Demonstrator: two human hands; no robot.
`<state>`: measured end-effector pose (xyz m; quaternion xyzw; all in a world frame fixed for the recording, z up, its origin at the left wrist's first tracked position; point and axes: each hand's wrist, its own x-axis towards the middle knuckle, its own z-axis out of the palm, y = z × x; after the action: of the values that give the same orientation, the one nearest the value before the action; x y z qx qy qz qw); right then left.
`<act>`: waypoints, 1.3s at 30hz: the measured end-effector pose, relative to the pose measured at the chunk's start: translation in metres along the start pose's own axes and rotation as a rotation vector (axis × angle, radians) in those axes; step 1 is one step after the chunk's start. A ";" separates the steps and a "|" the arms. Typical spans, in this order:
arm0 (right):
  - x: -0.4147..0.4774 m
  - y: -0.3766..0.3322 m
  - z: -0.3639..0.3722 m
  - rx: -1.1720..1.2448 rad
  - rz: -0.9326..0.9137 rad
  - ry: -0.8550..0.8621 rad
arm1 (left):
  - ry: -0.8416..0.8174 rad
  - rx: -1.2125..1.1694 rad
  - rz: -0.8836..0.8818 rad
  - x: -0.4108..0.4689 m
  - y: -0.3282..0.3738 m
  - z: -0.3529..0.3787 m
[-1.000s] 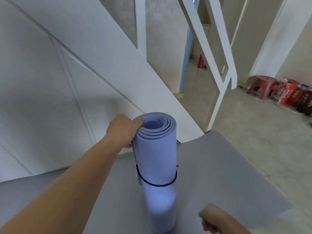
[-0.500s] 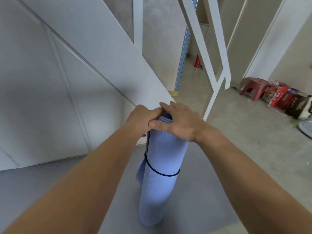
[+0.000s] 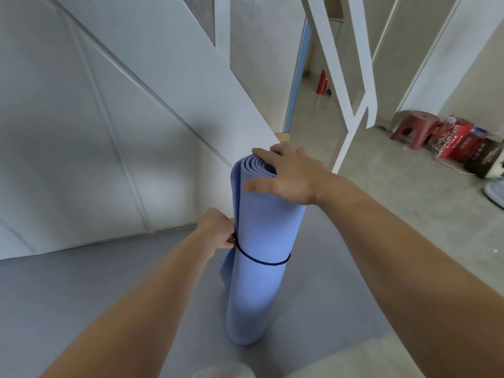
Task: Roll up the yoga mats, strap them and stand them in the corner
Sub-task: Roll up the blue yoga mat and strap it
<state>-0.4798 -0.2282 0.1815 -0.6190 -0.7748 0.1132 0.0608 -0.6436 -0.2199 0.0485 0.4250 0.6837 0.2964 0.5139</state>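
A rolled blue yoga mat [image 3: 259, 285] stands upright on a grey floor mat [image 3: 95, 290], close to the white panelled wall under the stairs. A thin black strap [image 3: 268, 262] circles the roll at about mid-height. My right hand [image 3: 286, 175] lies over the top end of the roll, fingers spread across the spiral and thumb on the side. My left hand [image 3: 216, 231] is at the left side of the roll, pinching the strap where it meets the loose outer edge of the mat.
A white stair stringer and posts [image 3: 351, 99] rise behind the roll. On the bare floor to the right stand a red plastic stool [image 3: 411, 126] and red boxes [image 3: 458, 140]. A red bottle-like object [image 3: 321, 81] stands past the doorway.
My left hand has dropped from the top of the roll to the strap at mid-height. My right hand stays on the top end. The view has shifted slightly.
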 end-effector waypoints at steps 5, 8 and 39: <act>0.003 -0.003 0.001 0.000 -0.025 0.023 | 0.051 0.203 0.060 0.023 -0.024 0.008; 0.002 0.004 0.001 0.026 -0.044 0.027 | 0.027 0.413 0.026 0.028 -0.063 0.020; -0.019 0.004 0.012 0.097 -0.018 0.173 | 0.044 0.068 0.363 0.024 -0.087 0.003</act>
<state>-0.4750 -0.2466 0.1701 -0.6160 -0.7657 0.0960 0.1584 -0.6673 -0.2388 -0.0370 0.5521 0.6164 0.3701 0.4222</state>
